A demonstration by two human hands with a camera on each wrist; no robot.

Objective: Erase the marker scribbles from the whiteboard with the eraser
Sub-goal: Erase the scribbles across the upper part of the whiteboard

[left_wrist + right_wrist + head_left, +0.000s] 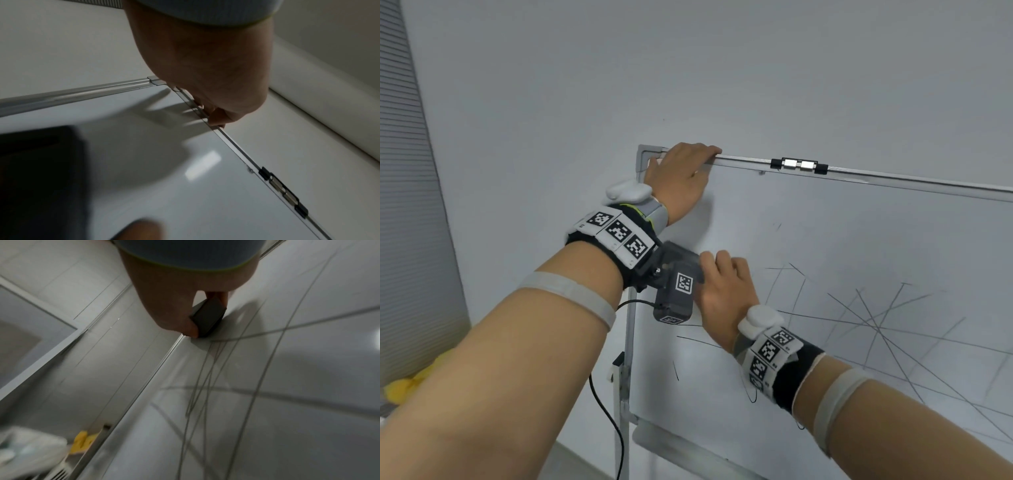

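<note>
While the left hand (681,178) hooks its fingers over the whiteboard (825,219) top-left corner, the right hand (726,294) presses the gripped eraser (207,318) by the left edge; I'd sweep right across the scribbles (876,318) with firm, flat, overlapping strokes.

White whiteboard (825,222) crossed by thin dark scribbles (876,318) — dark grey eraser (207,318) — checkered black-and-white wristbands (619,233).

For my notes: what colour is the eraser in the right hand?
Dark grey to black; the eraser shows best in the right wrist view.
</note>
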